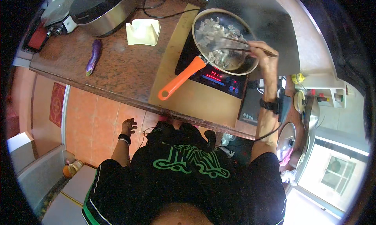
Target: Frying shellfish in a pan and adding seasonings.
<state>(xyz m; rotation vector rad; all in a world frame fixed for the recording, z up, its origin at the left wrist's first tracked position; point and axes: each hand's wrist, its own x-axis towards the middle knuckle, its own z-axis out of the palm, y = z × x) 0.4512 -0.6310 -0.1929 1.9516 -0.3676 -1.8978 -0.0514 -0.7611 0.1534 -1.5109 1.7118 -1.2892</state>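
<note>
Dark chopsticks [235, 41] are gripped in my right hand [262, 51] at the right side of a frying pan [197, 38]. Their tips reach in among pale, greyish pieces of what looks like sliced meat [216, 29], with some liquid and steam about them. The pan stands on a black induction cooktop [188, 54] with lit red digits. Its orange handle [183, 78] points towards me and to the left, and no hand is on it. Below the counter edge my left hand [129, 127] hangs over the floor, holding nothing, its fingers loosely bent and apart.
An eggplant [94, 57] lies on the brown counter [123, 72], near a pale plastic holder [143, 32] and a large lidded electric pan [102, 18]. A black cable [167, 17] runs behind. Glass lids [286, 140] stand at right, beyond a dark appliance [249, 103]. A dark panel [279, 34] rises behind the pan.
</note>
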